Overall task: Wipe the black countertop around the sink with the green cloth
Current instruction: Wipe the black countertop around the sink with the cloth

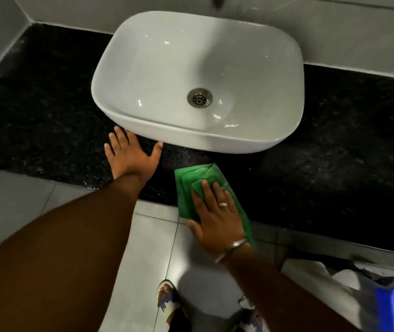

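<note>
hands two, both flat-open: right hand (216,219) on one green cloth (191,188), left hand (131,156) on countertop (47,116)

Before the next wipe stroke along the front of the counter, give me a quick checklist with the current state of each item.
1. Green cloth under the right hand: ok, the palm lies flat on it.
2. Cloth fully on the black countertop: not ok, its near part hangs past the front edge.
3. Left hand bracing: ok, spread flat on the countertop beside the sink.
4. Path to the right of the cloth: ok, bare counter, nothing standing on it.
5. Path to the left: not ok, the left hand lies there.
6. Cloth damp or dry: cannot tell.
</note>
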Action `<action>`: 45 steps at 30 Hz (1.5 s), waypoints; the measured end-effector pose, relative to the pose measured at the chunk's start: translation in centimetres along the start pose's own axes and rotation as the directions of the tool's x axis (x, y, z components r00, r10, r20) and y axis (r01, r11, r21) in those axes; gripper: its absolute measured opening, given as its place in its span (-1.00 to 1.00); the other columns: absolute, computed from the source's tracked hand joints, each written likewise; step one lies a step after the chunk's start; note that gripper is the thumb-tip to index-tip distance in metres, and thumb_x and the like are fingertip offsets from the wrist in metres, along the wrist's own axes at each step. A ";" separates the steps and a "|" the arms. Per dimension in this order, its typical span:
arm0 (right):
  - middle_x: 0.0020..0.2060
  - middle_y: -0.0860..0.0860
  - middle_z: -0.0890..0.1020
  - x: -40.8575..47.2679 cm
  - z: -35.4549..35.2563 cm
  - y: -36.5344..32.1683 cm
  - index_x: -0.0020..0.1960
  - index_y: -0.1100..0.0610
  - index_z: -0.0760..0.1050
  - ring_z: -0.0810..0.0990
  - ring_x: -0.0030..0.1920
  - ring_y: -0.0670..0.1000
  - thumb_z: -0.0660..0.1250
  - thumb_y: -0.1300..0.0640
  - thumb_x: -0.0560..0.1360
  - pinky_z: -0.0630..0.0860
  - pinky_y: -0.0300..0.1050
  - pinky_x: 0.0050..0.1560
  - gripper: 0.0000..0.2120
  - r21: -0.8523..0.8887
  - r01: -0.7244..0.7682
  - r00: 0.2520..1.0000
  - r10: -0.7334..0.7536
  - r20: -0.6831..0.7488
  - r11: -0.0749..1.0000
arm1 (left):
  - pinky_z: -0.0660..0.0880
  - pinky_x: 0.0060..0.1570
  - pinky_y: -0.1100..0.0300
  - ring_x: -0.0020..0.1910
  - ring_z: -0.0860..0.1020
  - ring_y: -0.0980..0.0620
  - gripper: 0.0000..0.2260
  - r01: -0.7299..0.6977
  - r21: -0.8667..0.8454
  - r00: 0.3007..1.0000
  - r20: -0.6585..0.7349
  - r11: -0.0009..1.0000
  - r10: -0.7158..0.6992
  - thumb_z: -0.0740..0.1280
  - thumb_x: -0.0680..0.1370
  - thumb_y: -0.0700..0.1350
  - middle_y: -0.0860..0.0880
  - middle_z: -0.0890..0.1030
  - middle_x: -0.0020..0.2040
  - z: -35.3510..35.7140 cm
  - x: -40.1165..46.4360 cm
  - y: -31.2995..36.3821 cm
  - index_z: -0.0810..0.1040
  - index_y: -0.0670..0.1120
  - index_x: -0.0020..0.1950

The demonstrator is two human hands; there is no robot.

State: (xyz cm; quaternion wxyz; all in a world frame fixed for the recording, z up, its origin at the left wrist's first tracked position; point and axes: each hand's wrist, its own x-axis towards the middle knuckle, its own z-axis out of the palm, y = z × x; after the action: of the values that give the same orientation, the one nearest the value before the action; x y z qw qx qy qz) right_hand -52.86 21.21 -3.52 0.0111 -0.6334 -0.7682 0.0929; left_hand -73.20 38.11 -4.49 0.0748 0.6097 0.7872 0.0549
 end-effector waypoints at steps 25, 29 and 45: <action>0.53 0.26 0.16 14.3 0.8 -15.1 0.51 0.11 0.19 0.17 0.49 0.34 0.17 -0.19 0.44 0.08 0.29 0.48 -0.28 -0.092 0.355 0.934 -0.349 0.080 0.930 | -0.09 0.56 -0.14 0.60 -0.09 -0.23 -0.18 0.070 0.103 0.992 0.101 0.992 -0.080 -0.03 0.49 0.46 -0.22 -0.07 0.63 -6.0 14.3 -23.3 -0.05 0.03 0.62; 0.52 0.23 0.23 17.0 1.1 -18.6 0.50 0.09 0.23 0.21 0.49 0.31 0.14 -0.22 0.44 0.15 0.28 0.47 -0.30 -0.128 0.397 0.916 -0.386 0.107 0.909 | -0.10 0.56 -0.14 0.61 -0.07 -0.19 -0.21 0.050 0.082 0.996 0.063 0.995 -0.055 -0.12 0.47 0.48 -0.19 -0.06 0.63 -5.5 15.4 -24.2 -0.06 0.12 0.61; 0.50 0.21 0.27 12.8 0.5 -15.6 0.52 0.01 0.18 0.24 0.48 0.31 0.01 -0.21 0.56 0.14 0.26 0.46 -0.41 -0.160 0.240 0.962 -0.213 0.168 0.958 | -0.01 0.52 -0.21 0.58 0.04 -0.25 -0.27 0.016 0.058 1.000 -0.003 0.998 -0.016 -0.11 0.51 0.44 -0.25 0.06 0.60 -4.9 15.1 -24.2 0.03 0.09 0.59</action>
State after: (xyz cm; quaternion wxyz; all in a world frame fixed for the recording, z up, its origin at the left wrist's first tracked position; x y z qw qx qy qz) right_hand -70.66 30.84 -2.86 -0.0925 -0.5306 -0.8397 0.0688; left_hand -100.84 46.69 -4.70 0.0566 0.6052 0.7934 0.0320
